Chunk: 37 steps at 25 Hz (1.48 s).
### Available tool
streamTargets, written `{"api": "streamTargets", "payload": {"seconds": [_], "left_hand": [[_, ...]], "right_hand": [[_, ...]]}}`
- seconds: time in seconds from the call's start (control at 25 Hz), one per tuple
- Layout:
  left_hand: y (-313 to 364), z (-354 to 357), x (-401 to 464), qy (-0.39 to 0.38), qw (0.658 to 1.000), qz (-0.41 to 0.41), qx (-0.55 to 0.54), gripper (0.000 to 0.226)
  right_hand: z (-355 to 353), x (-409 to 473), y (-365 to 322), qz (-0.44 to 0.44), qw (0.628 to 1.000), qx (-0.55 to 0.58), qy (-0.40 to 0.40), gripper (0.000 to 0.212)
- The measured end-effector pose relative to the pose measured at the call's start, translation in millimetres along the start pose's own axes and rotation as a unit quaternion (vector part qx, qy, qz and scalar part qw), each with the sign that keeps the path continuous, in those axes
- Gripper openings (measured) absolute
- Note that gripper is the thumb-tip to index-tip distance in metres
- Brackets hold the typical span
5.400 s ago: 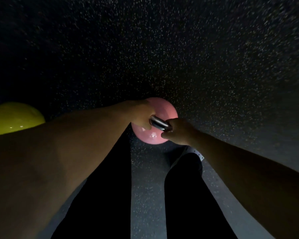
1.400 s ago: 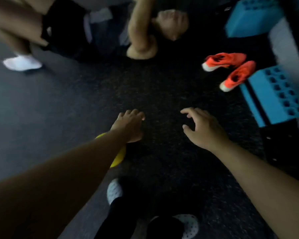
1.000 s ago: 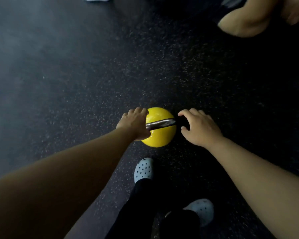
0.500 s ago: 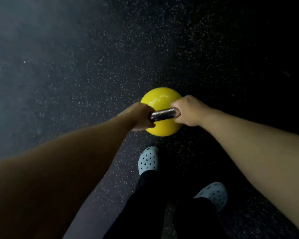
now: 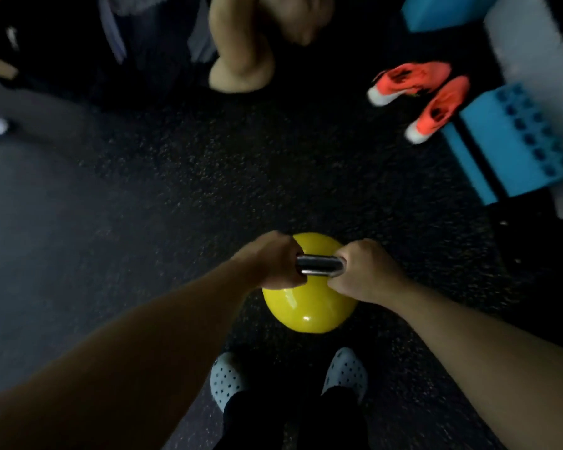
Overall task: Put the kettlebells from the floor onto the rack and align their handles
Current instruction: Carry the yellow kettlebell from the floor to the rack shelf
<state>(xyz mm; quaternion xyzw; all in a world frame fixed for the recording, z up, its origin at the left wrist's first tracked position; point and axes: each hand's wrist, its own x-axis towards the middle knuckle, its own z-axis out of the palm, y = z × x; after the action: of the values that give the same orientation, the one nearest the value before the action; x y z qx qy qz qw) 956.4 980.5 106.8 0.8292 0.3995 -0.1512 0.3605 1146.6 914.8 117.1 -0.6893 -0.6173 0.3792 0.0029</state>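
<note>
Dark speckled rubber floor [image 5: 176,177] fills my view. Centre, low, both arms reach forward: left hand [image 5: 270,264] at nine o'clock and right hand [image 5: 364,274] at three clench the steel handle [image 5: 319,265] of the yellow kettlebell [image 5: 309,306]. Orange shoes [image 5: 420,95] at one o'clock.

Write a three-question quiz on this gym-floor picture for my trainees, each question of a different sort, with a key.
1. True or false: both hands grip the shiny metal handle of the round yellow kettlebell.
2. Multiple choice: the pair of orange running shoes lies (A) on the dark speckled floor beside the blue perforated block, (B) on top of that block, (C) between the person's feet.
3. Fill in: the person's pale clogs have many small ____.

Key
1. True: left hand and right hand close on opposite ends.
2. A
3. holes
</note>
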Motion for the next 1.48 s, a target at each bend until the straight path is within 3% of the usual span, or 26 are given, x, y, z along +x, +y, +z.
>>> {"api": "streamTargets", "payload": {"seconds": [0.28,0.52,0.64,0.8,1.0,1.16,1.4,1.48], "left_hand": [[156.8,-117.1,72.4,-0.007,0.98,0.157,0.122,0.015],[274.9,-186.1,151.1,0.004,0.919,0.307,0.248,0.025],[327.2,-213.9,182.9,-0.002,0.9,0.359,0.248,0.028],[392.6,-240.6,228.9,0.066,0.849,0.445,0.277,0.023],[459.0,-266.7,300.3,0.019,0.82,0.524,0.23,0.018],[497.9,-290.4,346.4,0.004,0.796,0.539,0.275,0.008],[550.1,-312.4,416.4,0.047,0.752,0.596,0.279,0.01],[555.6,-306.7,435.0,0.052,0.752,0.596,0.277,0.011]], "right_hand": [[-146.2,-71.2,52.1,0.094,0.984,0.042,0.147,0.026],[-227.3,-102.3,109.5,0.173,0.943,0.039,0.283,0.024],[-269.3,-113.6,134.4,0.212,0.919,0.044,0.33,0.026],[-320.7,-122.4,169.6,0.267,0.872,0.012,0.41,0.023],[-374.8,-111.3,209.6,0.327,0.829,-0.029,0.452,0.021],[-414.2,-94.8,234.4,0.347,0.809,0.044,0.472,0.016],[-458.4,-65.5,278.6,0.377,0.766,0.063,0.516,0.012],[-462.0,-58.2,294.3,0.387,0.76,0.075,0.517,0.012]]}}
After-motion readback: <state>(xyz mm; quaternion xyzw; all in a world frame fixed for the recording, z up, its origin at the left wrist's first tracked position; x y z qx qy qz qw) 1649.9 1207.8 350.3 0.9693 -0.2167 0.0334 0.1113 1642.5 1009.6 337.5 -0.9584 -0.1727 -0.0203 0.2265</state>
